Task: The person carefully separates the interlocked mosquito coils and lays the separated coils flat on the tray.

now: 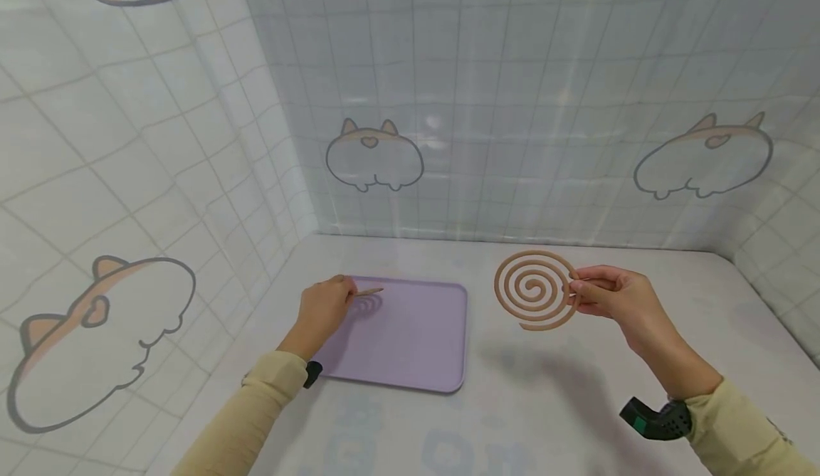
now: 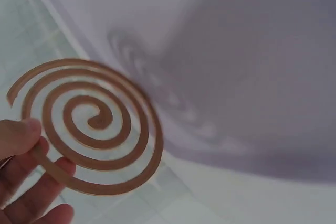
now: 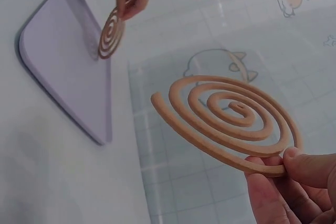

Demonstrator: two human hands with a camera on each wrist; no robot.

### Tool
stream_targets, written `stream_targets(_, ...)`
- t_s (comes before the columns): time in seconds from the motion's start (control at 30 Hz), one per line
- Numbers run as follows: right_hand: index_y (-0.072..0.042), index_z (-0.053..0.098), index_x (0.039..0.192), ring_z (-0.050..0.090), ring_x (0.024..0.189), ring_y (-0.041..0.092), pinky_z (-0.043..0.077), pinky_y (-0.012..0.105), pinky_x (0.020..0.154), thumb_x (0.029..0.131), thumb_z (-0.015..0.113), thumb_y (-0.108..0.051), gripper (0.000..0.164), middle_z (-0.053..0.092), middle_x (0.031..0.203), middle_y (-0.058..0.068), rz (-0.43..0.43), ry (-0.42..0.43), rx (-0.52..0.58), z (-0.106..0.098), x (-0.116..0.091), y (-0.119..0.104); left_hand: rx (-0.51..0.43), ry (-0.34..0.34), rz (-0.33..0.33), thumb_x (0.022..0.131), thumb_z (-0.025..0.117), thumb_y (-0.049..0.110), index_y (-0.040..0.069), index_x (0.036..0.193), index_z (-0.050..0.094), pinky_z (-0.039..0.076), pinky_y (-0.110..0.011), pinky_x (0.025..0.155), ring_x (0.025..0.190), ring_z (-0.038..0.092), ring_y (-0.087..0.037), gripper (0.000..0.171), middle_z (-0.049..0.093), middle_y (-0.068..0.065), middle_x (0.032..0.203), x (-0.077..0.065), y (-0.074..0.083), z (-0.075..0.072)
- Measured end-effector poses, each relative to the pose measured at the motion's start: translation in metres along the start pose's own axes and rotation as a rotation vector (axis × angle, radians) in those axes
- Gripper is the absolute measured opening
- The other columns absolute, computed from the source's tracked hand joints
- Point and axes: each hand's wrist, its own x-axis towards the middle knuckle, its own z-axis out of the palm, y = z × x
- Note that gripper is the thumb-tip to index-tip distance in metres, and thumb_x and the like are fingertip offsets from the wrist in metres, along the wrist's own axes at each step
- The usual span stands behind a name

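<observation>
Over the far left part of a pale purple tray (image 1: 410, 341), my left hand (image 1: 325, 312) pinches a brown mosquito coil (image 2: 98, 120) by its outer ring. That coil is edge-on in the head view, and its spiral shadow falls on the tray. To the right of the tray, my right hand (image 1: 618, 294) holds a second mosquito coil (image 1: 541, 327) up by its right edge, between thumb and fingers. This coil's flat face is turned to the head camera, with the whole spiral showing. In the right wrist view, the thumb (image 3: 302, 165) presses on the coil's outer ring.
The tray has a low raised rim and lies on a white tabletop (image 1: 487, 419) with faint blue prints. Tiled-pattern walls (image 1: 512, 106) with cartoon animal drawings stand behind and at both sides. A black band with a device (image 1: 660, 419) is on my right wrist.
</observation>
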Motion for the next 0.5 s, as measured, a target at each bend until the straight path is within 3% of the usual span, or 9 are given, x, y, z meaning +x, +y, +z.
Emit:
stream_targets(0.1, -0.002, 0.062, 0.1, 0.067, 0.073, 0.011, 0.054, 0.026, 0.065, 0.084, 0.068, -0.014, 0.021, 0.069, 0.081, -0.005, -0.001, 0.008, -0.006, 0.0, 0.0, 0.001, 0.011, -0.053, 0.005, 0.075, 0.076, 0.013, 0.015, 0.073, 0.068, 0.048, -0.034, 0.049, 0.065, 0.061, -0.021, 0.008, 0.062, 0.001, 0.073, -0.006, 0.0, 0.006)
stream_targets(0.2, -0.001, 0.062, 0.1, 0.067, 0.073, 0.011, 0.054, 0.026, 0.065, 0.084, 0.068, -0.013, 0.021, 0.069, 0.081, -0.004, 0.001, 0.009, 0.011, 0.0, 0.0, 0.001, 0.0, -0.13, -0.002, 0.074, 0.074, 0.01, 0.014, 0.061, 0.057, 0.045, -0.034, 0.048, 0.062, 0.054, -0.018, 0.022, 0.055, 0.001, 0.065, -0.013, 0.001, 0.012)
stream_targets(0.3, -0.001, 0.063, 0.098, 0.067, 0.072, 0.012, 0.054, 0.027, 0.064, 0.083, 0.068, -0.01, 0.018, 0.069, 0.081, -0.003, 0.001, 0.004, 0.051, 0.0, 0.0, 0.002, -0.005, -0.188, -0.01, 0.071, 0.074, 0.009, 0.016, 0.058, 0.053, 0.043, -0.034, 0.048, 0.059, 0.051, -0.015, 0.026, 0.053, 0.003, 0.063, -0.018, 0.001, 0.017)
stream_targets(0.5, -0.006, 0.065, 0.095, 0.067, 0.072, 0.011, 0.054, 0.026, 0.064, 0.083, 0.069, -0.01, 0.013, 0.069, 0.081, -0.004, -0.001, 0.0, 0.064, 0.001, 0.0, 0.004, 0.014, -0.27, -0.025, 0.065, 0.078, 0.012, 0.02, 0.061, 0.058, 0.046, -0.035, 0.05, 0.066, 0.056, -0.016, 0.022, 0.056, 0.005, 0.067, -0.027, -0.001, 0.027)
